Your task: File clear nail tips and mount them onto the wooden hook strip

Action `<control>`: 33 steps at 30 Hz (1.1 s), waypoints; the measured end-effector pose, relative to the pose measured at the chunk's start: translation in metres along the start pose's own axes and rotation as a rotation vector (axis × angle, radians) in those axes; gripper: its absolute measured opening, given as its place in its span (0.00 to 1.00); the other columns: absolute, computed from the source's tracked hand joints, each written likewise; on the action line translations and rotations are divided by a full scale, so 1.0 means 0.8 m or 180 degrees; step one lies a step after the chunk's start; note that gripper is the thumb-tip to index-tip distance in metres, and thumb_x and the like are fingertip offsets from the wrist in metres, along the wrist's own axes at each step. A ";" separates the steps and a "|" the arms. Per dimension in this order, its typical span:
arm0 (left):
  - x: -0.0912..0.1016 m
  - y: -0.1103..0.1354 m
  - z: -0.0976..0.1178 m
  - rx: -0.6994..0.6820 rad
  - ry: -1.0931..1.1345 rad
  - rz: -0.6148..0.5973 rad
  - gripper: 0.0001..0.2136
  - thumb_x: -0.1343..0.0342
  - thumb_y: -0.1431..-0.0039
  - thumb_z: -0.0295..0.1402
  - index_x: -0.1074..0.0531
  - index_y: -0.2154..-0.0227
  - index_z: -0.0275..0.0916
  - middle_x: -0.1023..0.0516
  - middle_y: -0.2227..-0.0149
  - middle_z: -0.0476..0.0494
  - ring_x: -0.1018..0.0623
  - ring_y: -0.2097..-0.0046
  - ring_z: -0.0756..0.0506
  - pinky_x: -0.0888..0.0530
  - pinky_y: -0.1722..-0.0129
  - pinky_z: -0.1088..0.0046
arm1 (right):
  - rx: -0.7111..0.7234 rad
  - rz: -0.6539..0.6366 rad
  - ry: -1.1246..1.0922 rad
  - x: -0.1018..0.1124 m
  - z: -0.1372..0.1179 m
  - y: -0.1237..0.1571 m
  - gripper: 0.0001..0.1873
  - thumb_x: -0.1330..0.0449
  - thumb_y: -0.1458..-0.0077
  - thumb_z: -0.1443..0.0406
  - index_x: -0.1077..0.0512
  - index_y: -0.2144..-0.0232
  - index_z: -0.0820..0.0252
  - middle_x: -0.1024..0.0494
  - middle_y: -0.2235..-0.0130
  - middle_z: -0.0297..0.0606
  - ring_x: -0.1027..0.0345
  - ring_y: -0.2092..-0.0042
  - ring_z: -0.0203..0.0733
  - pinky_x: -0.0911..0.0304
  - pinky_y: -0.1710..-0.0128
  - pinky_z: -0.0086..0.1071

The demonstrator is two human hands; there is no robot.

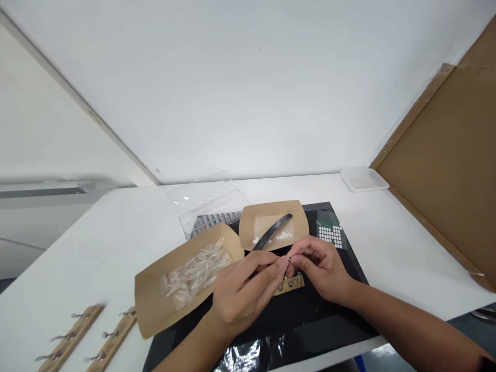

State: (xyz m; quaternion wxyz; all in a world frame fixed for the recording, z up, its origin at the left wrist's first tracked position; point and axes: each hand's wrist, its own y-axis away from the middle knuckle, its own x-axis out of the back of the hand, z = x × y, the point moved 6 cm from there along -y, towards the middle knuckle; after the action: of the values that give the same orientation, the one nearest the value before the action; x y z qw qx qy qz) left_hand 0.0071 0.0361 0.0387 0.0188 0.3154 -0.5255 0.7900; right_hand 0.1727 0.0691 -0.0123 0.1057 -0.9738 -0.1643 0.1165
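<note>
White table (387, 248), left hand (240, 297), right hand (321, 271)

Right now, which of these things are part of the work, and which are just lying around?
Seemingly in use:
left hand, right hand, tiny round piece pinched between them, wooden strip with metal studs, two kraft paper trays

Seemingly lying about:
clear plastic case, white plastic tray, cardboard sheet
</note>
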 end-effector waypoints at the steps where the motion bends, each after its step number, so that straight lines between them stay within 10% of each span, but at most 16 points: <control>1: 0.000 0.001 0.001 -0.0037 -0.0028 -0.0002 0.12 0.35 0.36 0.19 0.21 0.52 0.35 0.16 0.61 0.44 0.18 0.65 0.51 0.22 0.68 0.78 | 0.0002 0.0012 0.0021 0.000 0.000 0.000 0.05 0.34 0.32 0.62 0.22 0.60 0.58 0.16 0.69 0.34 0.18 0.66 0.36 0.23 0.62 0.29; 33: 0.005 -0.002 0.006 -0.0183 -0.0285 -0.0086 0.08 0.34 0.36 0.21 0.21 0.55 0.32 0.15 0.60 0.40 0.15 0.63 0.47 0.18 0.66 0.73 | 0.0014 0.0147 -0.0037 -0.002 0.002 -0.001 0.06 0.34 0.32 0.61 0.22 0.61 0.57 0.17 0.69 0.34 0.19 0.66 0.36 0.23 0.61 0.31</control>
State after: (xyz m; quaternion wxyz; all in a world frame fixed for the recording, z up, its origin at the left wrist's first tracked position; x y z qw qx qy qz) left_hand 0.0066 0.0316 0.0435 0.0149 0.3568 -0.5440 0.7593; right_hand 0.1706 0.0694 -0.0135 0.1042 -0.9764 -0.1422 0.1248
